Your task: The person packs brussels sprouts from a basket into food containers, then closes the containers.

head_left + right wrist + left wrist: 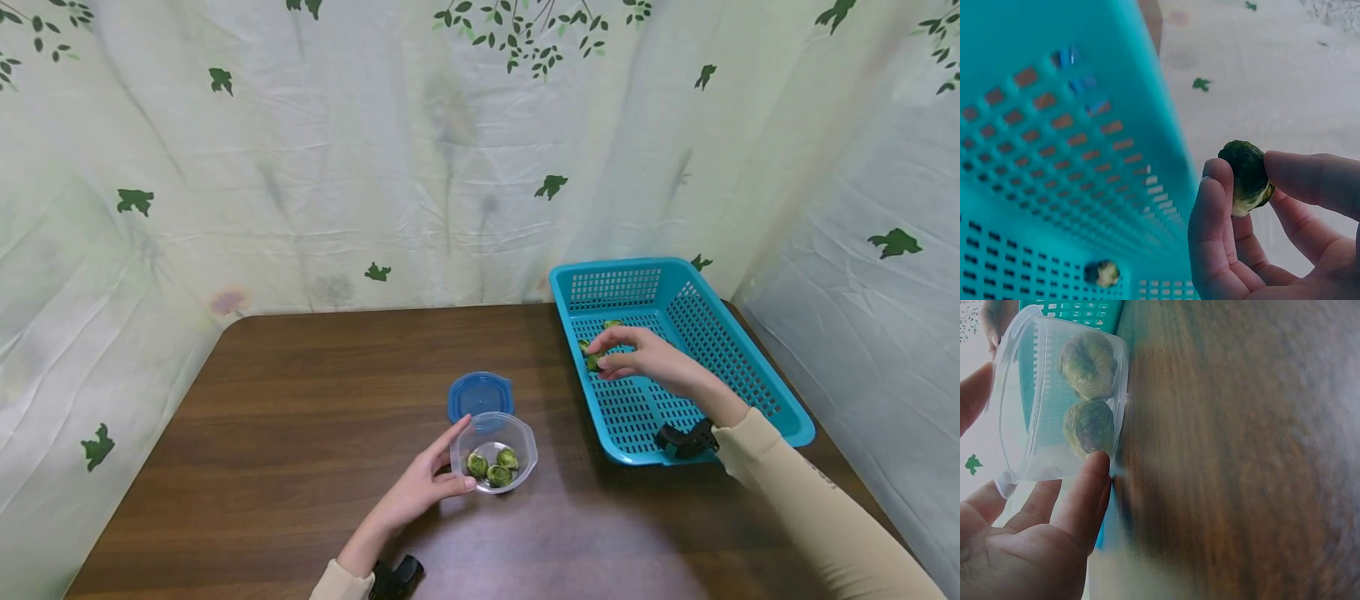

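My right hand (647,358) is over the left side of the blue basket (757,367), pinching a Brussels sprout (1247,178) between thumb and fingertips. Other sprouts lie on the basket floor close by, one of them (1102,274) plain in the right wrist view. Around the left side of a clear plastic container (522,433), my left hand (420,492) spreads its thumb and fingers and holds it on the table. Inside the container sit 3 sprouts (498,476); the left wrist view shows two through its wall. Behind it lies a blue lid (480,392), partly overlapped by the container's rim.
The brown wooden table (322,400) carries everything, with the basket at its back right. A white cloth (360,167) printed with green leaves hangs behind the table and along both sides. Dark devices are strapped to both wrists.
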### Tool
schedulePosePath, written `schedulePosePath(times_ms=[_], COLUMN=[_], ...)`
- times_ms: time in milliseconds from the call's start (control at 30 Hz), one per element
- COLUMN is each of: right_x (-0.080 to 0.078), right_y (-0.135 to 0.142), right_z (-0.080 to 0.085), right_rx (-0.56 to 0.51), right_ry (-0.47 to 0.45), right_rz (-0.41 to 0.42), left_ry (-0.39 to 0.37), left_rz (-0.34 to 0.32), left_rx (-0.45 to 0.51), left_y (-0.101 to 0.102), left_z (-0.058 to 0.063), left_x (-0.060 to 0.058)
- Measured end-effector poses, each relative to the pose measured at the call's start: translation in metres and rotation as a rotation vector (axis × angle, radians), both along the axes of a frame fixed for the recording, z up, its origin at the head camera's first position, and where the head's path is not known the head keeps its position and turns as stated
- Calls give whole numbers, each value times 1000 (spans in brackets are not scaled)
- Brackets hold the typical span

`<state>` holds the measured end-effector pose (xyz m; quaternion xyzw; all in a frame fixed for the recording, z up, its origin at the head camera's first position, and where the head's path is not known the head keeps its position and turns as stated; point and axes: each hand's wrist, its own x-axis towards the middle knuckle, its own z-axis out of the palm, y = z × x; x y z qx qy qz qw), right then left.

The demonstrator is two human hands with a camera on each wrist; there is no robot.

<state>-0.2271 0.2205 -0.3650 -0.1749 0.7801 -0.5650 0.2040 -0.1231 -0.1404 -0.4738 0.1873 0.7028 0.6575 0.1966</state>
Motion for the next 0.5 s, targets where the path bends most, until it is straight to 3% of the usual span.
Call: schedulePosePath(times_ms=[500], right_x=[18], right_y=[-37], right_z=[-1], right_rx=[-22], right_ry=[25], right_rz=[83], left_ry=[-3], left_rz=[-2], left_rx=[11], left_y=[0], left_z=[0], left_x=[1])
